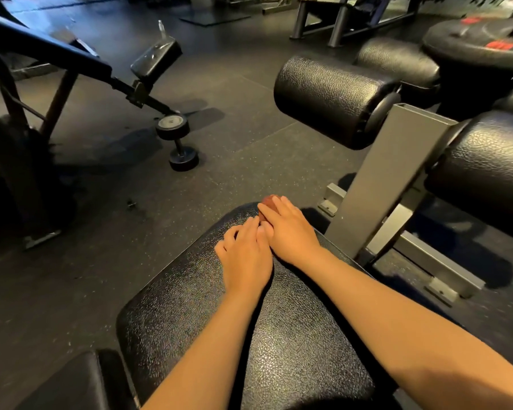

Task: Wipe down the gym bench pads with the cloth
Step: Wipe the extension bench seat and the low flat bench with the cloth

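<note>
A black textured bench seat pad point(190, 315) fills the lower middle of the head view. Near its far end lies a small reddish-brown cloth point(268, 202), bunched up and mostly covered. My right hand point(288, 229) lies over the cloth with its fingers curled on it. Beside it, my left hand point(245, 255) rests flat on the pad, its fingertips touching the cloth's near edge. A second black pad point(71, 383) shows at the bottom left.
Black roller pads point(329, 99) on a grey steel post point(382, 184) stand right of the bench. A dumbbell point(176, 140) lies on the rubber floor to the left, beside another bench frame point(71, 60). Weight plates point(480, 42) are stacked at the far right.
</note>
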Demonstrator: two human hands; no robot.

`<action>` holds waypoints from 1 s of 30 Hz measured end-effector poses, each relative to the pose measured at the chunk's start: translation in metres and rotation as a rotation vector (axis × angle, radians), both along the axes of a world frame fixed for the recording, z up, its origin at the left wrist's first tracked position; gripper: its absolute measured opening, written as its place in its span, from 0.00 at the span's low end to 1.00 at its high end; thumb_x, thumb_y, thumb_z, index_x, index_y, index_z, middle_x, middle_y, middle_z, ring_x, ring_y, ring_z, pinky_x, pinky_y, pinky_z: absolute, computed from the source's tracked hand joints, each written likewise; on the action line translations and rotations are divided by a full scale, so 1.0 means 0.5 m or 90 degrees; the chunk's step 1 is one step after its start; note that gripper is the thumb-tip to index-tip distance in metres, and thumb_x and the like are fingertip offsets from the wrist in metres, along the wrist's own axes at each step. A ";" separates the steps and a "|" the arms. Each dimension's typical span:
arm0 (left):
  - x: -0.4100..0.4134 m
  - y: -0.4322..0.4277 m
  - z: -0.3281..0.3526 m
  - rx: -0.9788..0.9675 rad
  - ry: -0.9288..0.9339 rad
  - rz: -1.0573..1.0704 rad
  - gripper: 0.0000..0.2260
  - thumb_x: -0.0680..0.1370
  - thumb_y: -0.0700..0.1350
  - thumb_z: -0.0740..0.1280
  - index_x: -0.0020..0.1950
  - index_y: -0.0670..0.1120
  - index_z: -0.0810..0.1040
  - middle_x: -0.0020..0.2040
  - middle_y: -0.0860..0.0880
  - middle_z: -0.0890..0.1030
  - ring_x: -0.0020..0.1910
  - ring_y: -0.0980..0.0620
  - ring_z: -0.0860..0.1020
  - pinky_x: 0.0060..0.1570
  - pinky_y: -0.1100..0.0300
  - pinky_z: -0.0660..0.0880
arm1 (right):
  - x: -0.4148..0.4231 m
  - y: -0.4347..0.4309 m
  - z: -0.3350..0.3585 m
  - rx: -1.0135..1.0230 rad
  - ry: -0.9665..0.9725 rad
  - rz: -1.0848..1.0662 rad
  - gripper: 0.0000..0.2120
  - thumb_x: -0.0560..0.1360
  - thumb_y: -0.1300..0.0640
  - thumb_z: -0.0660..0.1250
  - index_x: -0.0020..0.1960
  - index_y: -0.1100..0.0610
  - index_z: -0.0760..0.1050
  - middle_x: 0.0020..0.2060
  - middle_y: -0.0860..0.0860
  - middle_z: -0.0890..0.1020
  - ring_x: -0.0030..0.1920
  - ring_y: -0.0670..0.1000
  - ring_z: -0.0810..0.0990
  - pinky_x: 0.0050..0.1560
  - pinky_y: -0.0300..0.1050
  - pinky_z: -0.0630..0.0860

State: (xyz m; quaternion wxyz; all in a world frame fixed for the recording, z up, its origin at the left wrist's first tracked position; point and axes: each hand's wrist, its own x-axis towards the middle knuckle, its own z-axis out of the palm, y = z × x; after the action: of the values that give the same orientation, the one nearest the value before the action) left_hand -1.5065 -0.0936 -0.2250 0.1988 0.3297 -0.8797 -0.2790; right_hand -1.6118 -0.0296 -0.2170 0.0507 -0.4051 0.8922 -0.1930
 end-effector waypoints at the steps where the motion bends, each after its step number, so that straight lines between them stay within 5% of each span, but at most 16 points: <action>1: -0.003 0.002 -0.002 -0.008 0.000 0.008 0.15 0.85 0.53 0.48 0.59 0.59 0.74 0.58 0.61 0.76 0.66 0.55 0.65 0.64 0.54 0.55 | -0.006 -0.005 0.002 0.020 0.003 -0.009 0.23 0.84 0.49 0.52 0.79 0.47 0.60 0.79 0.54 0.58 0.80 0.55 0.51 0.78 0.56 0.49; 9: 0.015 0.035 -0.008 -0.053 -0.064 -0.029 0.22 0.86 0.55 0.47 0.75 0.56 0.70 0.77 0.58 0.67 0.75 0.54 0.61 0.74 0.46 0.52 | 0.022 0.104 0.019 0.066 0.045 -0.139 0.24 0.81 0.40 0.55 0.75 0.45 0.62 0.63 0.56 0.73 0.64 0.59 0.72 0.56 0.53 0.74; 14: 0.004 0.063 -0.007 -0.039 -0.057 -0.031 0.22 0.86 0.55 0.47 0.75 0.55 0.71 0.77 0.57 0.67 0.76 0.53 0.59 0.75 0.44 0.51 | 0.032 0.116 0.010 0.055 0.073 -0.152 0.23 0.82 0.43 0.54 0.76 0.47 0.63 0.63 0.56 0.73 0.63 0.59 0.71 0.57 0.52 0.72; 21: -0.001 0.059 0.003 -0.003 0.015 -0.005 0.17 0.86 0.50 0.49 0.66 0.60 0.75 0.69 0.58 0.75 0.70 0.54 0.65 0.67 0.52 0.55 | -0.030 0.033 0.007 0.026 0.008 -0.022 0.22 0.84 0.49 0.55 0.77 0.47 0.64 0.73 0.56 0.68 0.71 0.59 0.66 0.72 0.54 0.61; 30: 0.021 0.085 -0.002 -0.055 -0.024 -0.074 0.18 0.86 0.52 0.50 0.71 0.57 0.73 0.71 0.59 0.73 0.69 0.56 0.65 0.69 0.53 0.54 | 0.013 0.111 0.006 0.030 -0.029 -0.094 0.22 0.81 0.43 0.55 0.75 0.41 0.63 0.67 0.56 0.71 0.64 0.60 0.72 0.61 0.53 0.72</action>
State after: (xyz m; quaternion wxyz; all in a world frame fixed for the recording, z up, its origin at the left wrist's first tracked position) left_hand -1.4960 -0.0509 -0.2261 0.1794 0.2745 -0.9123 -0.2455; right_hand -1.6054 0.0257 -0.2140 0.0662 -0.3324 0.9226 -0.1840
